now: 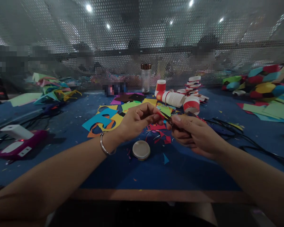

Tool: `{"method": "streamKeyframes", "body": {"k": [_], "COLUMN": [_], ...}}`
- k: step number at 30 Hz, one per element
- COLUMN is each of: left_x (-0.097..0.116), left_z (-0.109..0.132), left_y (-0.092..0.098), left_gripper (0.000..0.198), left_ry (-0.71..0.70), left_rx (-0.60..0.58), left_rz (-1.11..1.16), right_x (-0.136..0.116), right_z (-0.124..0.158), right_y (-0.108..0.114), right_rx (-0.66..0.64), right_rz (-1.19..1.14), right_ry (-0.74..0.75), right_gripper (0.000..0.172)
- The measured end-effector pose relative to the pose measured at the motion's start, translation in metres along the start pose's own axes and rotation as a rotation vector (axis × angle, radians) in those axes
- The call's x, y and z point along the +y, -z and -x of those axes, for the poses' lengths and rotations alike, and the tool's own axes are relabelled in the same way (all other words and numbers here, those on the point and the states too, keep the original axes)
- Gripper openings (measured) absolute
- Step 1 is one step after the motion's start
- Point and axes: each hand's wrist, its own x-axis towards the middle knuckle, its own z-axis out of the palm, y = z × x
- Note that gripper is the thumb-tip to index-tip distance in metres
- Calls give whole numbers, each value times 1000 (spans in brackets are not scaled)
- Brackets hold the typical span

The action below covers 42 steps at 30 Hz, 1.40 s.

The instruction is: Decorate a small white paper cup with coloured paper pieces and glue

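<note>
My left hand [142,121], with a silver bangle at the wrist, pinches a small red piece of paper [160,114] over the middle of the table. Close on its right, my right hand [191,132] is closed around dark scissors [169,120], whose blades point left toward the paper. Red paper scraps [165,138] lie beneath the hands. A round, pale lid-like disc [141,149] rests nearer the front edge, with a blue triangular scrap [166,159] to its right. Cut colored sheets [99,119] spread behind my left hand.
Paper cups [174,98] and a clear bottle [146,78] stand at the back. Colored paper is piled at far left [49,88] and far right [265,85]. A purple power strip [26,146] sits left; black cables [251,138] run along the right.
</note>
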Motion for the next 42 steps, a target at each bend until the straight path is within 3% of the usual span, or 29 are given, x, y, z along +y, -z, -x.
{"method": "streamKeyframes", "body": {"k": [23, 30, 35, 38, 40, 42], "left_x": [0, -2, -6, -4, -1, 3], "left_z": [0, 0, -1, 0, 4, 9], "left_y": [-3, -1, -2, -6, -10, -13], "left_gripper": [29, 21, 16, 11, 3, 8], "left_ry": [-13, 69, 100, -20, -176, -354], "left_rx": [17, -12, 43, 115, 169, 173], "left_rz": [-25, -75, -97, -156, -276, -452], "right_x": [0, -3, -2, 0, 0, -1], "right_z": [-1, -1, -5, -7, -7, -7], "right_y": [0, -1, 0, 0, -1, -1], "right_rx": [43, 104, 230, 240, 214, 171], "right_rz": [127, 145, 117, 81, 46, 0], "right_ry": [60, 101, 170, 129, 88, 64], "right_gripper": [49, 51, 44, 44, 45, 47]}}
